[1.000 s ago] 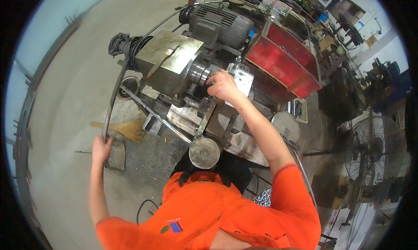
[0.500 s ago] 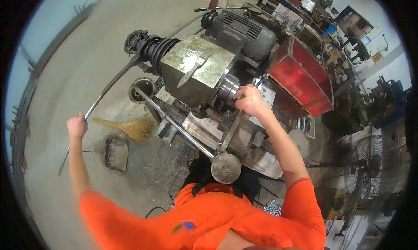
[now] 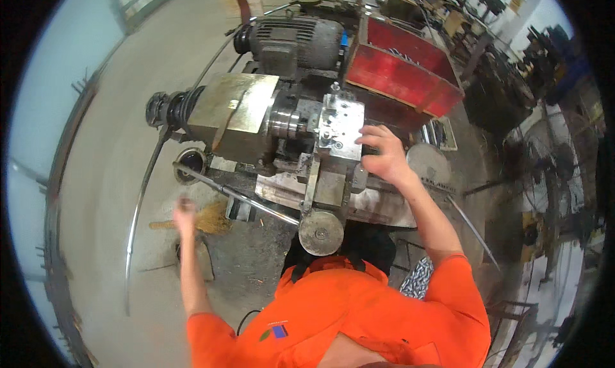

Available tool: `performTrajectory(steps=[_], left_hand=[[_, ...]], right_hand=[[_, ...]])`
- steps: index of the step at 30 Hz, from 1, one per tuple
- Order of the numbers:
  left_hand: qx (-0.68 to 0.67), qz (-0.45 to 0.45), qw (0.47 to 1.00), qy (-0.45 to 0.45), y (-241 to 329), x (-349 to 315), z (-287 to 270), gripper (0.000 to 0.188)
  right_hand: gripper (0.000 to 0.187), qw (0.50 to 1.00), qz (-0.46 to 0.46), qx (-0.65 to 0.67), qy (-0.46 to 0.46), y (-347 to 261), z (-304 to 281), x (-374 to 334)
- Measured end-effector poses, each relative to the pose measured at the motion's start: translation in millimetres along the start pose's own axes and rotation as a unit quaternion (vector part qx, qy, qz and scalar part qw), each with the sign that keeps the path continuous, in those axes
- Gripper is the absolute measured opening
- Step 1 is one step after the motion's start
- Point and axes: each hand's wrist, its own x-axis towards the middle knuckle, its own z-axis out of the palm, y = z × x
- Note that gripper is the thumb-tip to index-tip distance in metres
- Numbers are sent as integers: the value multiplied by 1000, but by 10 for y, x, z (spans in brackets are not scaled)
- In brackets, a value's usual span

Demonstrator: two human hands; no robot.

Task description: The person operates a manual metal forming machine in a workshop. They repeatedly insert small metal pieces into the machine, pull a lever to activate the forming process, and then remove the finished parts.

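Observation:
My left hand (image 3: 184, 215) is in the air over the floor at the left, in front of a straw broom. It is apart from the long steel lever (image 3: 142, 198), and motion smears its fingers. My right hand (image 3: 384, 153) is at the right side of a bolted metal block (image 3: 343, 127). Its fingers are bent and parted, the tips at the block's edge; nothing shows in its grasp. Left of the block is the shiny round chuck (image 3: 285, 123) on the machine's boxy headstock (image 3: 214, 121). A flat pointed tool (image 3: 229, 121) lies on top of the headstock.
A second steel bar (image 3: 259, 206) slants toward a round disc (image 3: 321, 233) close to my body. Behind the block stand a red bin (image 3: 397, 70) with metal parts and a motor (image 3: 295, 44). A straw broom (image 3: 211, 219) and a dustpan (image 3: 200, 259) lie on the floor.
My left hand has let go of the long lever and moved right. My right hand has left the chuck and moved to the block's right side. The view has shifted.

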Motion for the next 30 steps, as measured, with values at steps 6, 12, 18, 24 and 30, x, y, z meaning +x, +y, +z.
performTrajectory(steps=[6,12,18,24,30], left_hand=[[308,220,884,-274,171,-299,1064,36],[454,249,809,-279,459,-5,850,26],[210,143,928,-272,88,168,470,34],[-230,-67,955,-175,821,194,-46,45],[-266,-147,940,-154,1081,137,238,45]], right_hand=[[35,975,214,-54,-23,223,-710,-1143],[37,917,378,-119,45,762,-1212,-2146],[46,752,562,-341,-49,1375,-1683,-3820],[31,668,633,-389,-37,945,-1455,-4233],[31,758,636,-141,-26,-158,-791,-4326]])
